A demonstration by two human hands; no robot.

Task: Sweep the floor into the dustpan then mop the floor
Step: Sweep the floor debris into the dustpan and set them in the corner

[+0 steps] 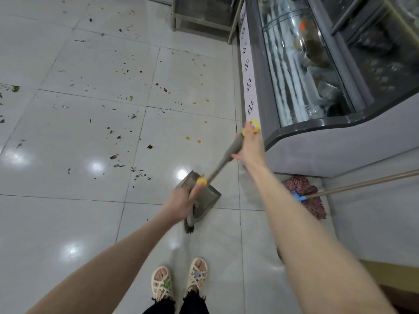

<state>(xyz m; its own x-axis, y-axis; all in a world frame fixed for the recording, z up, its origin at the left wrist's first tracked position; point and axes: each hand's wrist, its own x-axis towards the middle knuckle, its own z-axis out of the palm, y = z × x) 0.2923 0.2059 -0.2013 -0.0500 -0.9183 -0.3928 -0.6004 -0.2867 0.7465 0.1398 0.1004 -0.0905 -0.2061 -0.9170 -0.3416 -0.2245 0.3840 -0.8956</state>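
A grey dustpan (212, 194) stands on the white tile floor (68, 223) just ahead of my feet. Its long grey handle (229, 155), topped by a yellow ring, slants up to the right, and my right hand (250, 145) holds it near the top. My left hand (181, 201) grips a second handle with a yellow cap (201, 181). Dark broom bristles (189, 227) show below that hand, beside the pan. Leaf scraps, red bits and yellow spots (118, 137) litter the tiles ahead and to the left. A maroon string mop (305, 192) lies on the floor at right.
A glass-fronted display cooler (317, 137) runs along the right side, and the mop's pole (362, 183) reaches under its corner toward the right. A metal stand (199, 21) is at the far end. My sandalled feet (179, 284) are on the near tiles.
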